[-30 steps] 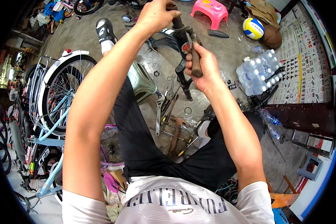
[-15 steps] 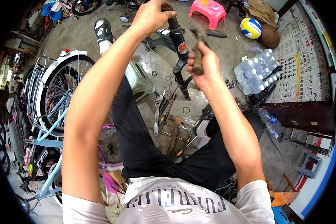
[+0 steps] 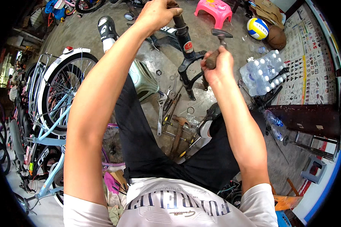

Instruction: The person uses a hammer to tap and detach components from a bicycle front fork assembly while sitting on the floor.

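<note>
A black bicycle frame (image 3: 183, 41) with a red badge on its front tube stands in front of me, its forked lower part (image 3: 183, 73) pointing down. At the upper end of the front tube, my left hand (image 3: 155, 16) is closed round a dark tube piece (image 3: 174, 6); the hand hides part of it. To the right of the frame, my right hand (image 3: 220, 65) grips a hammer (image 3: 222, 33) by its short, worn handle. The hammer's head is raised, apart from the frame.
Between my legs lie an adjustable wrench (image 3: 161, 113), another hammer (image 3: 177, 136) and several tools. A pale green stool (image 3: 143, 80) is beside my left leg. Bicycles (image 3: 60, 94) crowd the left; bottled water (image 3: 262, 73), balls (image 3: 257, 28) and a pink stool (image 3: 215, 9) lie right and far.
My right hand has swung the hammer away from the front tube, to the right. My left hand keeps its hold on the tube piece, and the view has shifted slightly.
</note>
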The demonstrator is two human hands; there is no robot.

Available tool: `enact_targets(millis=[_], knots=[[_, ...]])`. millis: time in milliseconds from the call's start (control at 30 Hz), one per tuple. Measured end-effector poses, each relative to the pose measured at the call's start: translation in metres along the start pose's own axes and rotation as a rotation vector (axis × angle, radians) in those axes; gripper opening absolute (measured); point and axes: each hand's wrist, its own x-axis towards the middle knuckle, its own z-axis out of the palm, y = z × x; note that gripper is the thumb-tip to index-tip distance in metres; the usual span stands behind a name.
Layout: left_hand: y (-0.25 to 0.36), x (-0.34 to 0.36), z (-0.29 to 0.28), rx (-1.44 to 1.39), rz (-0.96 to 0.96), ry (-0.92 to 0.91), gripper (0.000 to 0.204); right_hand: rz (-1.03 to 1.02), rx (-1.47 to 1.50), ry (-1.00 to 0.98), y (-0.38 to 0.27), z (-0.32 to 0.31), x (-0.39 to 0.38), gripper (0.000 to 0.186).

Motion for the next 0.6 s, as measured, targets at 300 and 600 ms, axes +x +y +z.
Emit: enact_targets(millis=[300, 600], knots=[[0.001, 0.001, 0.000, 0.043, -0.017, 0.032, 0.040, 0.021, 0.085, -0.113, -0.003, 0.001, 0.004, 0.031], [-0.003, 0.000, -0.001, -0.070, -0.060, -0.019, 0.041, 0.047, -0.081, -0.308, -0.003, 0.015, -0.016, 0.029]])
